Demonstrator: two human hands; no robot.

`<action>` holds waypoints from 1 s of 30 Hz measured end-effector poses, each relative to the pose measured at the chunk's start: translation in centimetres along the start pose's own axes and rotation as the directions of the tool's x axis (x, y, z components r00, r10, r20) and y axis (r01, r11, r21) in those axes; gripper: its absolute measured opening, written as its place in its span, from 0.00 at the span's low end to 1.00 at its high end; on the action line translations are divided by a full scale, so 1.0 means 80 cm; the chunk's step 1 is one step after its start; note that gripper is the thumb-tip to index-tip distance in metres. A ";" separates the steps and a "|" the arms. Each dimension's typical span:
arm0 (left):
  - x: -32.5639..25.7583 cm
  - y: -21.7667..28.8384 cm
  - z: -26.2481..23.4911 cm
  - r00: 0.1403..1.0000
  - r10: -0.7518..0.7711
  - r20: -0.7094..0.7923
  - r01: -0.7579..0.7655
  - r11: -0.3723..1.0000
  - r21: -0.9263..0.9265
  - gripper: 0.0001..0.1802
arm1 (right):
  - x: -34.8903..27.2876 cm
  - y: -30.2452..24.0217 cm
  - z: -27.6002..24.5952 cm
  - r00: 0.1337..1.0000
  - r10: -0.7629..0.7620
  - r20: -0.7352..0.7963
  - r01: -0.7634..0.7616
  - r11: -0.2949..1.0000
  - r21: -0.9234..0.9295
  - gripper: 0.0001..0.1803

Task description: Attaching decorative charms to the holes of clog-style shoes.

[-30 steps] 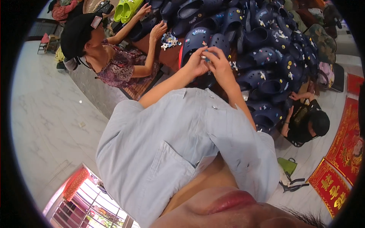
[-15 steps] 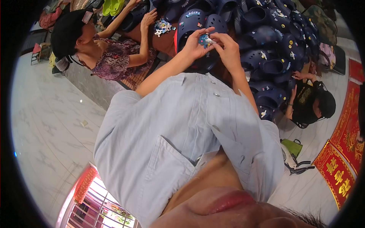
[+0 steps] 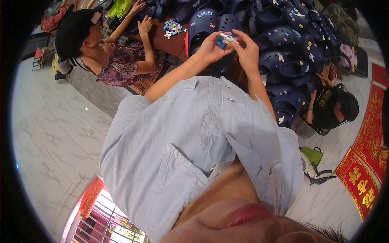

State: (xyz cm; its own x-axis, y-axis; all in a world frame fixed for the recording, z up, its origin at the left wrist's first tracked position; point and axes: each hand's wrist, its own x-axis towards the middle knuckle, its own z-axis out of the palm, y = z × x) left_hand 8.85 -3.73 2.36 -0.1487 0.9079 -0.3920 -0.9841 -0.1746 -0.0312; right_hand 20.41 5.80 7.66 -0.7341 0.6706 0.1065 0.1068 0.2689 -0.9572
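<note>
Left hand [image 3: 208,44] and right hand [image 3: 247,48] now lower in view than a second ago, raised off navy foam clog pile [image 3: 283,44]. Fingers of both pinch small white-and-blue plastic shoe charm [image 3: 227,39] between them, above navy clog [image 3: 221,28]. Co-worker's hands [image 3: 142,16] near loose charm heap [image 3: 172,28].

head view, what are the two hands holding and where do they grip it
Both hands pinch small shoe charms between the fingertips: the left hand on a blue charm, the right hand on a white charm. The exact grip cannot be told.
</note>
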 end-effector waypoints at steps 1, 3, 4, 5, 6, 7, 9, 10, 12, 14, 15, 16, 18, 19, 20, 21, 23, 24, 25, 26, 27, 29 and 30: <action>0.002 0.002 -0.006 1.000 0.001 0.003 -0.001 1.000 0.002 0.13 | 0.002 0.018 -0.003 1.000 -0.004 -0.001 0.004 1.000 0.000 0.16; 0.004 0.009 -0.016 0.995 -0.103 -0.010 0.104 0.990 0.096 0.11 | 0.009 0.028 -0.009 0.987 0.163 0.010 -0.154 0.904 0.398 0.15; 0.006 0.007 -0.021 0.984 -0.039 -0.174 0.072 0.979 0.193 0.09 | 0.012 0.032 -0.015 0.963 0.268 0.023 -0.250 0.861 0.442 0.13; 0.007 0.007 -0.022 0.984 -0.040 -0.171 0.073 0.978 0.194 0.09 | 0.016 0.048 -0.021 0.964 0.267 0.020 -0.248 0.862 0.442 0.13; 0.007 0.009 -0.024 0.978 -0.034 -0.206 0.103 0.936 0.336 0.09 | 0.022 0.066 -0.026 0.954 0.301 0.016 -0.265 0.814 0.516 0.13; 0.007 0.009 -0.025 0.971 -0.022 -0.240 0.136 0.873 0.469 0.09 | 0.026 0.084 -0.030 0.942 0.335 0.016 -0.280 0.760 0.587 0.13; 0.002 0.006 -0.020 0.966 0.010 -0.258 0.131 0.841 0.525 0.09 | 0.032 0.091 -0.033 0.921 0.388 0.028 -0.324 0.723 0.610 0.12; -0.001 0.007 -0.020 0.975 0.060 -0.216 0.088 0.786 0.612 0.10 | 0.037 0.102 -0.031 0.914 0.403 0.052 -0.349 0.710 0.611 0.11; -0.001 0.005 -0.014 0.980 0.102 -0.170 0.045 0.721 0.691 0.10 | 0.050 0.121 -0.032 0.905 0.420 0.072 -0.372 0.697 0.613 0.10; -0.002 0.007 -0.002 0.970 0.244 -0.010 -0.100 0.434 0.895 0.11 | 0.065 0.132 -0.031 0.894 0.428 0.133 -0.431 0.742 0.513 0.09; 0.000 0.010 0.003 0.970 0.245 -0.010 -0.100 0.434 0.896 0.11 | 0.073 0.135 -0.028 0.894 0.427 0.134 -0.431 0.742 0.514 0.09; 0.002 0.015 0.010 0.936 0.341 0.090 -0.156 0.172 0.973 0.11 | 0.083 0.137 -0.024 0.887 0.444 0.127 -0.449 0.765 0.462 0.09; 0.009 0.028 0.018 0.831 0.454 0.322 -0.174 -0.338 0.925 0.09 | 0.103 0.146 -0.015 0.896 0.432 0.101 -0.434 0.806 0.403 0.07; 0.015 0.036 0.018 0.832 0.451 0.323 -0.175 -0.339 0.924 0.09 | 0.112 0.153 -0.013 0.897 0.432 0.098 -0.432 0.806 0.404 0.07; 0.019 0.045 0.017 0.722 0.421 0.549 -0.233 -0.598 0.767 0.08 | 0.120 0.155 -0.007 0.903 0.421 0.089 -0.424 0.837 0.347 0.06; 0.022 0.050 0.014 0.593 0.319 0.739 -0.238 -0.808 0.539 0.08 | 0.128 0.157 -0.002 0.909 0.410 0.080 -0.415 0.863 0.287 0.06; 0.028 0.052 0.006 0.617 0.303 0.726 -0.223 -0.818 0.531 0.08 | 0.137 0.171 0.006 0.917 0.396 0.052 -0.396 0.883 0.250 0.09; 0.032 0.051 0.003 0.621 0.244 0.745 -0.238 -0.847 0.476 0.07 | 0.141 0.179 0.008 0.942 0.334 -0.036 -0.332 0.942 0.045 0.08; 0.037 0.052 -0.001 0.623 0.184 0.760 -0.254 -0.872 0.419 0.07 | 0.144 0.187 0.008 0.961 0.252 -0.110 -0.268 0.949 -0.168 0.08; 0.036 0.050 -0.003 0.623 0.194 0.758 -0.246 -0.871 0.425 0.07 | 0.141 0.183 0.012 0.967 0.199 -0.157 -0.233 0.942 -0.242 0.10; 0.038 0.045 -0.004 0.638 0.196 0.745 -0.225 -0.877 0.424 0.07 | 0.139 0.180 0.015 0.968 0.201 -0.148 -0.232 0.942 -0.244 0.10; 0.039 0.042 -0.006 0.652 0.203 0.731 -0.204 -0.881 0.426 0.07 | 0.136 0.171 0.018 0.978 0.109 -0.180 -0.165 0.927 -0.338 0.12; 0.039 0.042 -0.006 0.663 0.193 0.723 -0.193 -0.889 0.415 0.07 | 0.134 0.167 0.020 0.978 0.110 -0.177 -0.165 0.926 -0.340 0.12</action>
State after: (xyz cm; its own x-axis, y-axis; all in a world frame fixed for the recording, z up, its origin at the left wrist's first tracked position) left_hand 5.11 -1.68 0.59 -0.3589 0.8438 0.3989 0.8635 0.1380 0.4851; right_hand 12.89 15.51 -4.37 -0.5877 0.8077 0.0466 0.4483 0.3730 -0.8123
